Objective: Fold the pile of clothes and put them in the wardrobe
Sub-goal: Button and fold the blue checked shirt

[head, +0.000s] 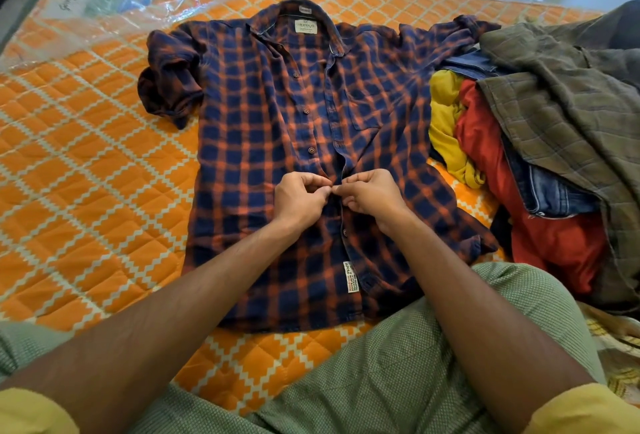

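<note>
Still on the buttoning step: left hand point(300, 199) and right hand point(371, 194) pinching the placket of a plaid shirt point(263, 143) spread flat on the bed point(86, 170), folding next, unfolded pile point(540, 143) just beside.

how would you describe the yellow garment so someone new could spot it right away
Start at the orange quilted mattress and go to the pile of clothes at its right side. The yellow garment sits on the pile's left edge, next to the spread-out plaid shirt. It is the pile's only bright yellow piece, tucked beside a red one.
</note>
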